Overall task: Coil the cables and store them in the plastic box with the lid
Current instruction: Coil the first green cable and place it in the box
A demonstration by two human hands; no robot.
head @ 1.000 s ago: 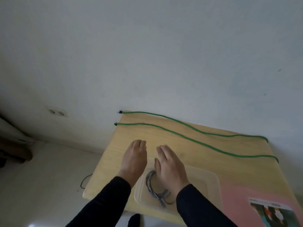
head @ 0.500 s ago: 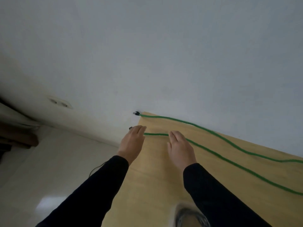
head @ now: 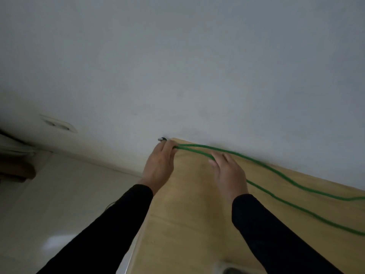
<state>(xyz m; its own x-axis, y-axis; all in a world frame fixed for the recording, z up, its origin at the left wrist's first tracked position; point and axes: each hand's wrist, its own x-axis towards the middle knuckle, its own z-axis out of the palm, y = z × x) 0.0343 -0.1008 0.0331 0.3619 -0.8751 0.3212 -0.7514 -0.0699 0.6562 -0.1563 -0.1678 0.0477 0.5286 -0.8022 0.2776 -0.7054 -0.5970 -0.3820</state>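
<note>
At the far left corner of the pale wooden table (head: pixel 197 224), my left hand (head: pixel 159 165) pinches both ends of the thin green cable (head: pixel 276 172), its length trailing toward lower right under my right hand (head: pixel 229 173), fingers loosely spread over it.

I can read no writing, label, brand, number or sign anywhere in front of me.
</note>
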